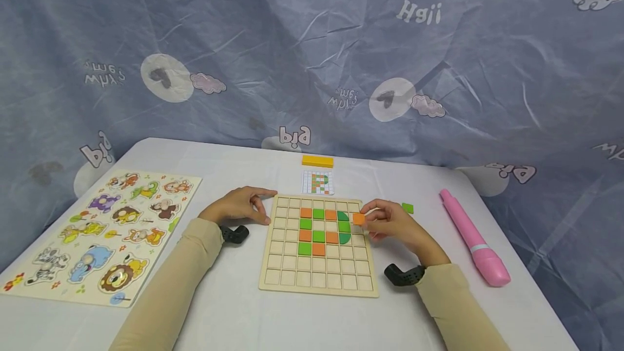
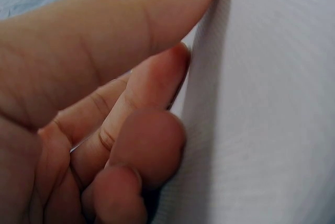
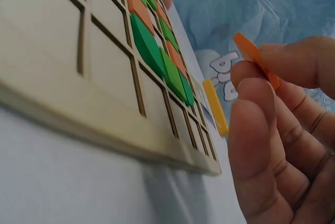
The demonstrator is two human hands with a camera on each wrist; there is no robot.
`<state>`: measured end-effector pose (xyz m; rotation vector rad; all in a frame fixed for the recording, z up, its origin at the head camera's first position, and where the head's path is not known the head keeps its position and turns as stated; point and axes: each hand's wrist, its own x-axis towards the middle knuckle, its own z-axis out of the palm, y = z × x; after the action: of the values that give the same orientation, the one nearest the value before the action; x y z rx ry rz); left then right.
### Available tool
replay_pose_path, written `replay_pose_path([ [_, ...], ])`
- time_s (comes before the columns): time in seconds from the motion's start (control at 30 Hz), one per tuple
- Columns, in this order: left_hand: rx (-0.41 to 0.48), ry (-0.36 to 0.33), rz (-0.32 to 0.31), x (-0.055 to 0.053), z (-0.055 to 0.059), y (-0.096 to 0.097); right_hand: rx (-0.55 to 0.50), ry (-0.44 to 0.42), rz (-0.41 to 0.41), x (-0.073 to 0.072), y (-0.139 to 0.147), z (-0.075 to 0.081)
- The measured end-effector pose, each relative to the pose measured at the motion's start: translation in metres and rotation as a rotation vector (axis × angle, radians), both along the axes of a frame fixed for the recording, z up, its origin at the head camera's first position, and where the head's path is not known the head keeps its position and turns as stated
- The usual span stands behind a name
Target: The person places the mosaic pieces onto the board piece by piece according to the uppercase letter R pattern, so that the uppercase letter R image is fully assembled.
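A wooden grid board (image 1: 318,262) lies on the white table, with orange and green square tiles and two dark green rounded pieces (image 1: 345,239) set in its cells. My right hand (image 1: 397,227) pinches an orange square tile (image 1: 358,219) between thumb and fingers, above the board's right side. In the right wrist view this orange tile (image 3: 255,59) is tilted, held clear of the board. My left hand (image 1: 240,205) rests at the board's left side, its index finger at the upper left corner and its thumb touching the edge. In the left wrist view the board is hidden.
Behind the board lie a pattern card (image 1: 318,182) and a yellow block (image 1: 318,162). A loose green tile (image 1: 408,208) is beyond my right hand. An animal puzzle board (image 1: 92,237) lies at left, a pink microphone-shaped object (image 1: 473,240) at right. A printed cloth (image 1: 273,69) hangs behind.
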<state>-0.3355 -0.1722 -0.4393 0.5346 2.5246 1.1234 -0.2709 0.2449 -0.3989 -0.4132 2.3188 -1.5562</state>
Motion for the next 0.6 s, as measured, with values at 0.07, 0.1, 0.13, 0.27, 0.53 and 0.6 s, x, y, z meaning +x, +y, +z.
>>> replay_pose_path([
  [0.07,0.001,-0.002,0.001,0.0,-0.001,0.0,-0.003,-0.008,0.019,0.002,-0.005,0.0],
  [0.1,0.002,-0.004,0.0,-0.001,-0.001,0.0,-0.004,-0.011,0.03,0.003,-0.008,0.0],
  [0.13,0.003,-0.004,0.0,-0.001,-0.001,0.0,-0.004,-0.012,0.041,0.003,-0.01,0.0],
  [0.27,0.011,-0.009,-0.001,-0.001,-0.002,0.0,-0.003,-0.009,0.079,0.006,-0.019,-0.001],
  [0.53,0.007,-0.004,-0.011,0.0,0.001,0.0,-0.002,0.027,0.17,0.012,-0.034,-0.006],
  [0.6,0.017,-0.007,-0.012,0.001,0.001,0.0,-0.007,0.021,0.188,0.014,-0.04,-0.007],
])
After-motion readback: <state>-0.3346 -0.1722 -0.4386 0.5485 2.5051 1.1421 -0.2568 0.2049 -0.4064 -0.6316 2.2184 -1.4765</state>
